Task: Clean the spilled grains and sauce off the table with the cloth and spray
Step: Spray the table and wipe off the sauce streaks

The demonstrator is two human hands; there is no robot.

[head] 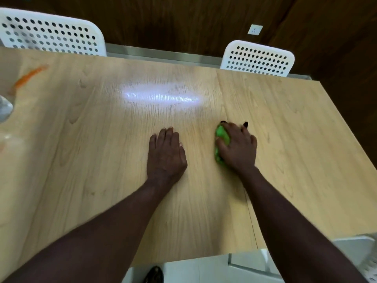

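My right hand (pixel 237 147) presses a crumpled green cloth (pixel 221 139) flat against the light wooden table (pixel 102 139), right of centre; most of the cloth is hidden under the palm. My left hand (pixel 166 151) lies on the tabletop beside it, fingers together, holding nothing. An orange sauce smear (pixel 28 77) streaks the table's far left. A blurred pale object (pixel 5 109) at the left edge may be the spray bottle; I cannot tell. No grains are visible.
Two white perforated chairs stand behind the table's far edge, one at the left (pixel 51 35) and one at the right (pixel 258 59). A dark wooden wall with a socket (pixel 255 29) lies beyond. The table's near edge (pixel 193 259) shows white floor below.
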